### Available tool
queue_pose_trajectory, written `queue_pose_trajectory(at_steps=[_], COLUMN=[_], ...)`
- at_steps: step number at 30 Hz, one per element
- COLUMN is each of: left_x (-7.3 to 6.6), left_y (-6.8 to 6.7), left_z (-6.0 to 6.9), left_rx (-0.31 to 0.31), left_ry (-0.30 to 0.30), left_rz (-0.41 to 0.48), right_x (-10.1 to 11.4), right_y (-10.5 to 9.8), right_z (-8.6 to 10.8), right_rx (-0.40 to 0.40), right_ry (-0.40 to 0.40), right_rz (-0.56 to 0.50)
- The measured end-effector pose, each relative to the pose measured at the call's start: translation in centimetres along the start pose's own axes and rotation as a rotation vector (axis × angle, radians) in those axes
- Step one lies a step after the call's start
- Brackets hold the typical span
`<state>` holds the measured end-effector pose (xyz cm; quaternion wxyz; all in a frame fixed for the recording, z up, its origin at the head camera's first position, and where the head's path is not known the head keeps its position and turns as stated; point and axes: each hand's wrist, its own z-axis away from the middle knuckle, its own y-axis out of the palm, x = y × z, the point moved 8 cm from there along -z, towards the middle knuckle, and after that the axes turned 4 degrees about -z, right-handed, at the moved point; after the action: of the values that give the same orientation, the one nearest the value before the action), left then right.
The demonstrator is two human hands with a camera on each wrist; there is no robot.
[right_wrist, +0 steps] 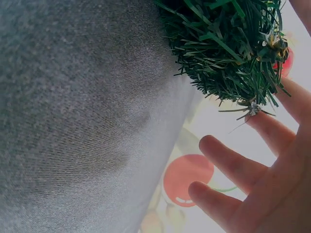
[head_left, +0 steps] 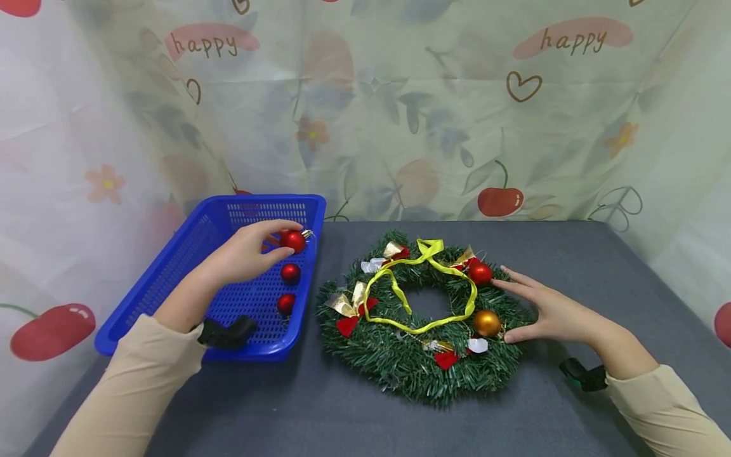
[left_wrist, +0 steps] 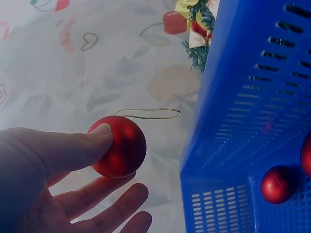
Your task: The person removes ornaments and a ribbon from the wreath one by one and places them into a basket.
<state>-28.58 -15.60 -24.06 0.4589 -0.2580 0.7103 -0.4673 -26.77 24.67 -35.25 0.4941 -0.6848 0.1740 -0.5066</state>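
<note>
The left hand (head_left: 242, 254) pinches a red bauble (head_left: 293, 241) between its thumb and fingers, a thin gold loop (left_wrist: 150, 117) trailing from it. Under that hand, at its wrist, sits a black wrist device (head_left: 230, 333), and beneath hand and forearm is a blue basket (head_left: 105, 339). Two more baubles lie in the basket, both on the person's side of the pinched one: a second red one (head_left: 290, 273) just below the left thumb, then a third (head_left: 285, 304) nearer the wrist.

The right hand (head_left: 551, 311) grips nothing; its fingers are spread, fingertips touching the outer edge of a green wreath (head_left: 365, 362). Just beside its thumb is an orange-gold ball (head_left: 487, 323), and just past its fingers a red ball (head_left: 480, 273) on the wreath. Farther from that hand, a yellow ribbon (head_left: 430, 251) loops over the wreath, and a gold-and-red bow (head_left: 349, 308) sits on the side toward the left hand. A grey table (head_left: 365, 428) lies under everything, and beyond both hands hangs a printed curtain (head_left: 371, 127).
</note>
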Motion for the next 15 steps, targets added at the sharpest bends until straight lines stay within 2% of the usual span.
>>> queue_pose_trajectory(at_steps=[15], left_x=[3.6], left_y=[-0.8], left_z=[0.1], left_rx=[-0.014], left_ry=[-0.113], left_rz=[0.004], right_x=[-0.1], right_y=[0.1], right_z=[0.1], right_rx=[0.005], right_ry=[0.032], right_rz=[0.041])
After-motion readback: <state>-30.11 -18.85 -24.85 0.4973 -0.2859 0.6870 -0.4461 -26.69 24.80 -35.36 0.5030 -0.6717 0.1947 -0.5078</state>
